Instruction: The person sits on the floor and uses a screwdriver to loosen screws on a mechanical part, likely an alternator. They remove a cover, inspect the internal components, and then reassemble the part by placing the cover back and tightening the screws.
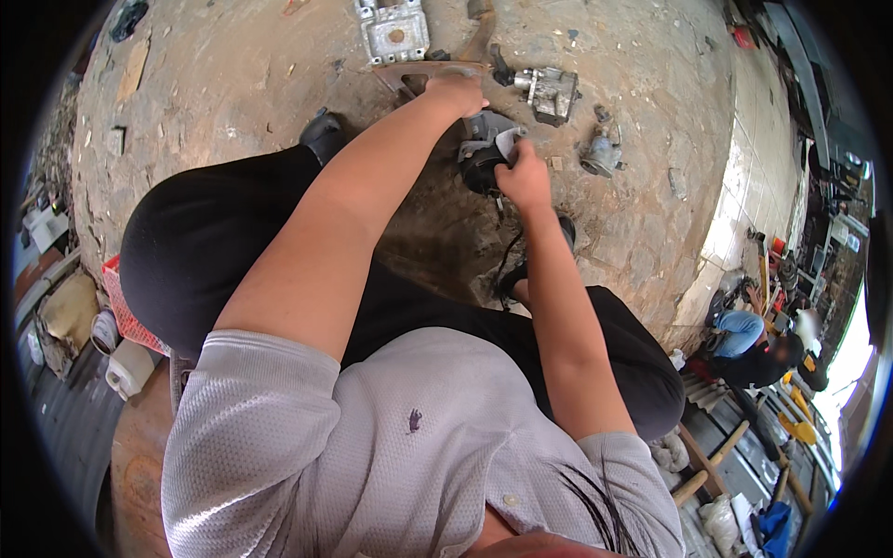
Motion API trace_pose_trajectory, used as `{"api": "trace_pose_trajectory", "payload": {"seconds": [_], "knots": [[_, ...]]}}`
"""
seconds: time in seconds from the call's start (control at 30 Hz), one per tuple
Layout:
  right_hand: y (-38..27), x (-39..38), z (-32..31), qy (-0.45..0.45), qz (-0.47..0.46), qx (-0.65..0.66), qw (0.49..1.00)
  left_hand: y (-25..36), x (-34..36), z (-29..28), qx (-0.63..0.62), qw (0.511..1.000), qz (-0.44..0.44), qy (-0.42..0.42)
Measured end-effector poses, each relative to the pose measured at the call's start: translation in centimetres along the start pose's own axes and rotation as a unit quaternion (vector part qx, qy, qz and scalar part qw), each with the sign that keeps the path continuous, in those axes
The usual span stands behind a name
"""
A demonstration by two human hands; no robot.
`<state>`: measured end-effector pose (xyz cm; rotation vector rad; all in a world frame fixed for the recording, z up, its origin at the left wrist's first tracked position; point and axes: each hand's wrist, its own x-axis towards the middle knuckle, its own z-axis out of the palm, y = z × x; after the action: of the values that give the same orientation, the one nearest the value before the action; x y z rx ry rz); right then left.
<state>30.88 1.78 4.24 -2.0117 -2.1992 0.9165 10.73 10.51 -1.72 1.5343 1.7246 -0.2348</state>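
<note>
My left hand (455, 95) is closed at the near edge of a rusty, flat metal bracket (402, 74) with a triangular opening; its fingertips are mostly hidden. Just below and to the right, my right hand (526, 179) is curled against the side of a grey-and-black round-bodied part (481, 171). A pale piece (507, 141), perhaps cloth or paper, shows by the right fingers. Something like a thin black cord hangs from the part toward my right foot. What lies beneath the part is hidden.
A silvery cast housing (394, 35) lies beyond the bracket. To the right are a boxy metal unit (551, 96) and a smaller cylindrical metal part (601, 156). A red crate (135, 312) stands at left. Another person (744, 339) crouches at far right among tools.
</note>
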Motion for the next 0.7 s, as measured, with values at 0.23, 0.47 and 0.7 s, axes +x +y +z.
{"api": "trace_pose_trajectory", "payload": {"seconds": [0.23,0.47,0.7], "knots": [[6.1,0.0,4.1,0.121,-0.269,-0.024,0.955,-0.5,0.8,1.2,0.013,1.0,0.0,0.018],[8.9,0.6,2.2,0.059,-0.264,-0.08,0.959,0.0,1.4,0.3,0.012,1.0,0.002,-0.024],[8.5,-1.5,0.5,0.092,-0.222,-0.072,0.968,-0.1,2.6,0.4,0.013,0.999,-0.006,-0.053]]}}
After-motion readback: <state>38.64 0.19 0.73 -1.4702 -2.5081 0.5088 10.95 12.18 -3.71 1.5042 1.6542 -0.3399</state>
